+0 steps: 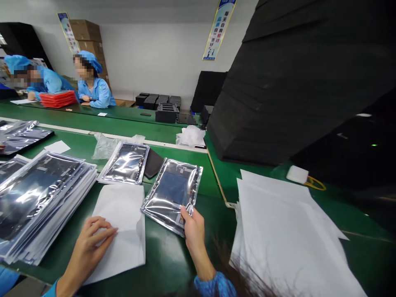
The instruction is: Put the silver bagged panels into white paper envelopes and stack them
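My right hand (pixel 193 231) grips the near corner of a silver anti-static bag (pixel 173 194) with a dark flat part inside, holding it just above the green table. My left hand (pixel 91 239) rests with its fingers spread flat on a white paper sheet (pixel 123 222) lying on the table. The bag's near left edge overlaps the sheet's right side.
A tall stack of filled silver bags (pixel 40 198) lies at the left. Another bagged part (pixel 126 163) and a dark pad (pixel 154 163) lie behind the sheet. A pile of white sheets (pixel 287 231) sits at the right, below stacked black foam (pixel 293 82). Two people in blue sit far left.
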A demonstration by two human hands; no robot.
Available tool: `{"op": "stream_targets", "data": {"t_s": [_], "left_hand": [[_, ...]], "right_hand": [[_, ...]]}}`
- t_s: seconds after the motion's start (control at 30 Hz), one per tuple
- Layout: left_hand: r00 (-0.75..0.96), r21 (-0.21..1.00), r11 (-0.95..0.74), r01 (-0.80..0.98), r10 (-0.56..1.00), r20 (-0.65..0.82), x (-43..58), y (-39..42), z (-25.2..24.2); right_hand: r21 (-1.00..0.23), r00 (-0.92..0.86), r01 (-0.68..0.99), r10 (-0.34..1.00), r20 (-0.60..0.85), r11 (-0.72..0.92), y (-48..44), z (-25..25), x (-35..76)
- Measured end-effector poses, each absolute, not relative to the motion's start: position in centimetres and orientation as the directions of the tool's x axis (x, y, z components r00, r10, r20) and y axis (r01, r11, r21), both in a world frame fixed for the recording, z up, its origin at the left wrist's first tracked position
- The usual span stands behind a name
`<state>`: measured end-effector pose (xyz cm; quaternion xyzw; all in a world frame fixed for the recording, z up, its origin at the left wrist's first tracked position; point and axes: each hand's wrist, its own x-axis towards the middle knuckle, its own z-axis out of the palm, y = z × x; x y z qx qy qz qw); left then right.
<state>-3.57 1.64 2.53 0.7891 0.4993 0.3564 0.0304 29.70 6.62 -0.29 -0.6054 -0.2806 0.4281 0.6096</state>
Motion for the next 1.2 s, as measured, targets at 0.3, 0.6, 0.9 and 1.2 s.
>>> {"op": "stream_targets", "data": {"t_s": [0.3, 0.6, 0.9, 1.2], "left_hand": [[-0.149, 0.751, -0.209, 0.626, 0.914, 0.378, -3.2, -0.3, 0.5], [-0.003, 0.721, -0.135, 0.679, 0.982, 0.187, -3.0, 0.2, 0.0], [0.067, 0.248, -0.124, 0.961, 0.972, 0.226, 0.0, 0.7, 1.3], [0.038, -0.067, -0.024, 0.997, 0.975, 0.217, 6.1, 2.6, 3.8]], "right_hand": [[-0.958, 0.531, -0.261, 0.811, -0.244, -0.117, 6.0, -0.2, 29.3], [-0.98, 0.304, -0.126, 0.934, -0.188, -0.156, 4.9, 0.2, 28.3], [-0.969, -0.09, 0.022, 0.965, -0.246, -0.245, 2.1, 1.9, 30.2], [-0.911, -0.462, 0.024, 0.804, -0.375, -0.412, 0.5, 2.0, 32.2]]}}
